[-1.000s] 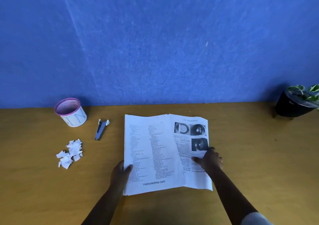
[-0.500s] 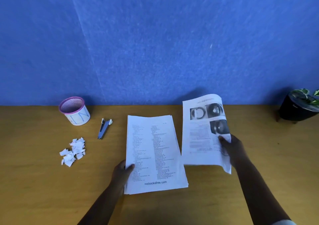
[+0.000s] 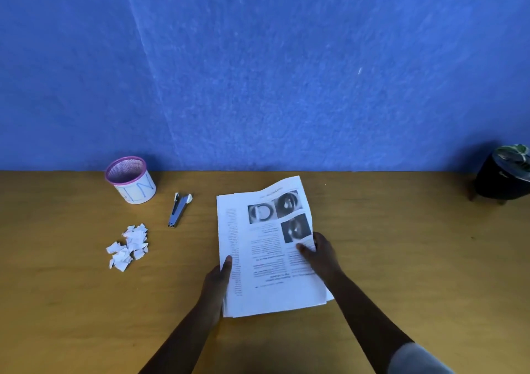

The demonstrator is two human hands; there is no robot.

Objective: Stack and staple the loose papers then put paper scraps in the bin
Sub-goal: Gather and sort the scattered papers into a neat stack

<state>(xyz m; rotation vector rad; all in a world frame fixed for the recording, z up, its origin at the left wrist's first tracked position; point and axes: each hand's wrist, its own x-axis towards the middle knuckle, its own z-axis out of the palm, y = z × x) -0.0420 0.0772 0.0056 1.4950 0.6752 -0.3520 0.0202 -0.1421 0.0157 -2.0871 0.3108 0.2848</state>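
A stack of printed papers [image 3: 266, 284] lies on the wooden table in front of me. Its top sheet [image 3: 275, 224] shows three dark photos and sits slightly askew, its far edge curled up. My right hand [image 3: 318, 254] pinches that sheet at its right edge, thumb on top. My left hand [image 3: 218, 279] holds the stack's left edge with the thumb on the paper. A small metal stapler [image 3: 179, 209] lies left of the stack. A heap of white paper scraps [image 3: 127, 247] lies further left. The bin [image 3: 130, 179], a white cup with a pink rim, stands behind the scraps.
A black pot with a green plant [image 3: 504, 174] stands at the far right against the blue wall. Bare wooden table [image 3: 415, 259] stretches between the papers and the pot.
My right hand lifted the photo sheet off the table at the right and brought it left onto the stack. My left hand stayed on the stack's left edge.
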